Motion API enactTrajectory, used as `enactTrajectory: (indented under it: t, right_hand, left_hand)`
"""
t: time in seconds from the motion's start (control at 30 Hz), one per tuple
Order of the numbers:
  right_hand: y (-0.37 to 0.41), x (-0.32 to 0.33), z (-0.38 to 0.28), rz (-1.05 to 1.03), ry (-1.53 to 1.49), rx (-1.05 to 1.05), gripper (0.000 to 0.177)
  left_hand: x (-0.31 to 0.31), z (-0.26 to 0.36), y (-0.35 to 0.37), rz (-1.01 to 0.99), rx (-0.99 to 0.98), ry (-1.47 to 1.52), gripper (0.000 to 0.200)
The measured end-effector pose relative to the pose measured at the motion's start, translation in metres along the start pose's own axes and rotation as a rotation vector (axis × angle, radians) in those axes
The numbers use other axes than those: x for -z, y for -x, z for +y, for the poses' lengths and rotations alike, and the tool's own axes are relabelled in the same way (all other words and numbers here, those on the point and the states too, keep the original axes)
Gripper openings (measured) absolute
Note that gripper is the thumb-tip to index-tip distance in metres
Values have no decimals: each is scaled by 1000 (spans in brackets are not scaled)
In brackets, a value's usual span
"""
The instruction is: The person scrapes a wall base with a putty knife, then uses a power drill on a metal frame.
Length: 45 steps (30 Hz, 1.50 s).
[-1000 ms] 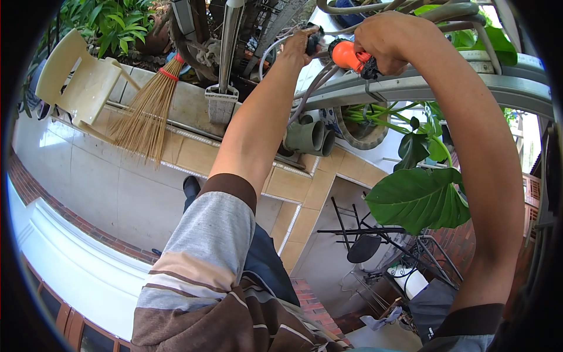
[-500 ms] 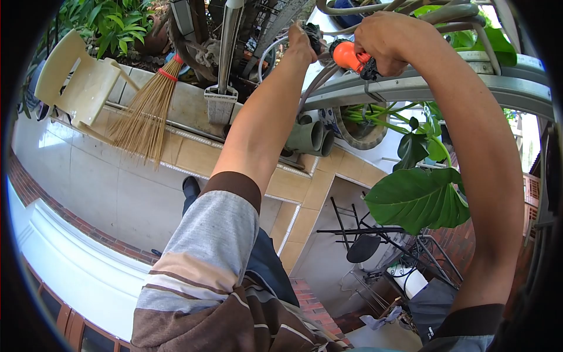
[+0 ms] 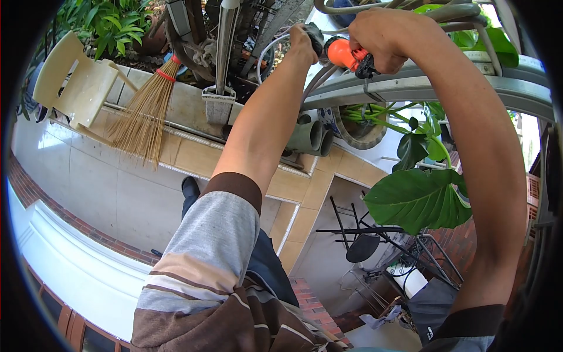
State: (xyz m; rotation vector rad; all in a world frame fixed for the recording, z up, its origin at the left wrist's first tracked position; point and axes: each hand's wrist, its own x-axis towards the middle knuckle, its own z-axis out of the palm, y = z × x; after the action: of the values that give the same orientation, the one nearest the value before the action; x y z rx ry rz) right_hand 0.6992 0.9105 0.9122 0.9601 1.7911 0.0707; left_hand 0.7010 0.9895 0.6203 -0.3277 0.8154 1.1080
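My left hand is closed round a dark object at the top centre; what that is cannot be made out. Just right of it, my right hand grips an orange tool with black parts showing below the fingers. The orange rounded end points toward my left hand, with a small gap between them. Both arms reach up over a metal rail. Grey hoses are coiled on the rail behind my right hand.
A straw broom, a long-handled scoop and a cream chair stand on the left. Below the rail are green boots, a potted plant and a large leaf. Folded black chairs lie lower right.
My right hand and the orange tool have shifted slightly up and left. The fingers of my left hand have moved a little around the dark object.
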Motion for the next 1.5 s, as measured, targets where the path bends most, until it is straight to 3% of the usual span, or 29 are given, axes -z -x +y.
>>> enactTrajectory:
  t: [0.03,0.13,0.17,0.3,0.37,0.47,0.67,0.77,0.97,1.03,1.1,1.17,1.33,1.4,1.47,1.5]
  right_hand:
    - [0,2,-1,-12,3,-5,35]
    - [0,4,1,-55,11,-11,34]
    - [0,5,2,-68,12,-4,33]
    - [-1,8,3,-126,-1,13,29]
    - [-1,9,5,-145,-9,19,26]
    - [-1,11,5,-169,-21,27,23]
    - [-2,13,5,-221,-34,39,18]
    - [-1,13,5,-240,-38,44,16]
    - [-2,14,6,-264,-45,48,13]
    - [-2,15,5,-269,-49,52,13]
    - [-2,14,6,-277,-51,52,13]
    - [-3,15,7,-287,-53,52,14]
    - [-5,15,6,-295,-62,46,17]
    - [-2,18,8,-289,-98,50,18]
    - [0,19,7,-278,-108,42,18]
    - [0,18,7,-285,-88,51,18]
  left_hand:
    - [-1,-1,-1,29,26,52,16]
    - [1,-6,-13,-220,83,117,15]
    - [1,-12,-26,-247,-5,119,20]
    - [10,-14,-41,-151,-91,-118,28]
    - [8,-12,-26,-169,-68,-54,30]
    - [-1,-17,3,-77,-205,108,26]
    - [18,-10,-44,-239,-67,23,21]
    - [11,-5,-18,-150,-35,214,22]
    - [11,-3,-13,-177,-75,-30,30]
    - [4,2,8,34,-85,-122,30]
    - [1,3,17,78,-82,-88,33]
    - [3,-2,4,-47,-71,72,37]
    - [8,-6,-11,3,-161,-207,35]
    - [11,-2,-12,-45,-92,-149,29]
    - [7,0,-11,-165,72,179,24]
    - [6,-2,-9,-158,40,89,24]
